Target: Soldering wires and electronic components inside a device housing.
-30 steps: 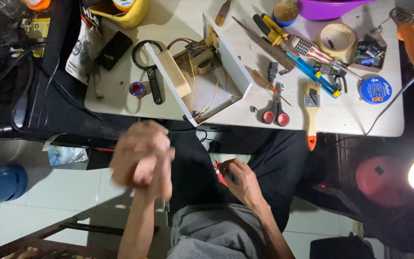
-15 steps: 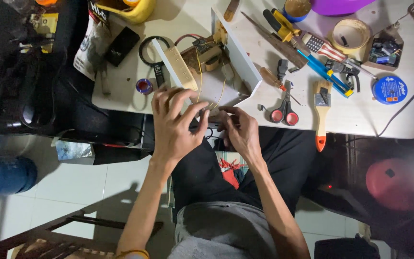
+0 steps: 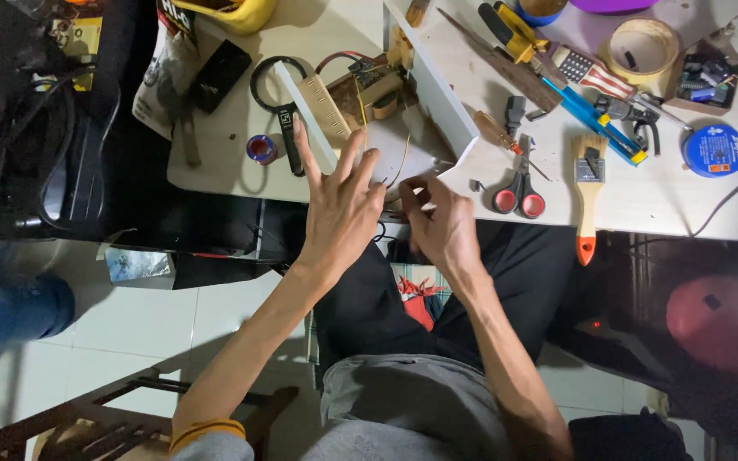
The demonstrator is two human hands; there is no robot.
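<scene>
Item 1: white open-topped panel box [image 3: 437,94], upper centre, wiring inside unfinished. Your left hand [image 3: 339,209] is spreading released fingers at its edge; your right hand [image 3: 442,226] is pinching thin wire [image 3: 403,162].

Two hands over table edge: left hand [image 3: 339,205], right hand [image 3: 439,224]. One white open box [image 3: 433,85]. One pair of red-handled scissors [image 3: 518,192]. One paintbrush, orange tip [image 3: 588,192]. One magnifying glass [image 3: 279,94]. Two tape rolls: beige roll [image 3: 651,44], small blue-red roll [image 3: 261,148]. One blue round spool [image 3: 715,150]. One black phone [image 3: 219,75].
</scene>
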